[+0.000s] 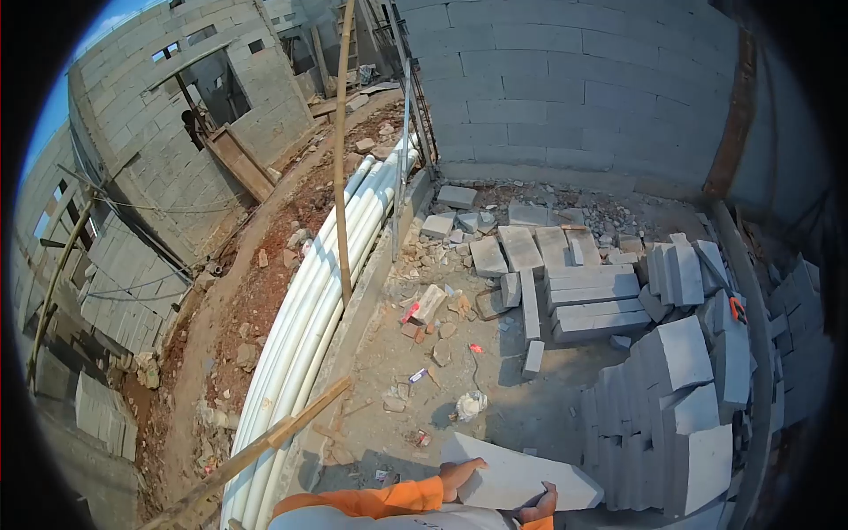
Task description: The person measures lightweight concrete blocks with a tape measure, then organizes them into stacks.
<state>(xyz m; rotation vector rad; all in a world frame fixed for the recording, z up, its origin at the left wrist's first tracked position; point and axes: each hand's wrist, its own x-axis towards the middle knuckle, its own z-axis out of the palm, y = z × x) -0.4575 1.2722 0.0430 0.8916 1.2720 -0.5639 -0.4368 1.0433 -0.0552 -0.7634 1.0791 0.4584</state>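
- Head view: you are looking steeply down over a building site, with grey block walls [565,79] rising ahead of you and more unfinished block buildings [177,115] to your left.
- Your left hand [461,473], in an orange sleeve [380,499], lies against the near left edge of a large pale slab [517,477]; the fingers are curled on that edge, thumb up top.
- Your right hand [541,505] clasps the slab's lower right edge, fingers wrapped round it; only part of this hand shows at the bottom of the frame.
- The slab sits low in the frame, right in front of your body, tilted, held between both hands above the concrete floor [512,397].
- That floor is dusty and strewn with broken brick [428,305], scraps and a crumpled white bag [471,405].
- Just right of the slab a stepped stack of grey blocks [680,397] climbs towards a ledge; a second, flatter pile of blocks [583,300] lies further off near the wall.
- Left of the floor's edge a bundle of long white pipes [309,309] runs along reddish earth [265,283].
- A bamboo pole [340,150] stands upright beside the pipes; a timber batten [265,446] slants across their near end.
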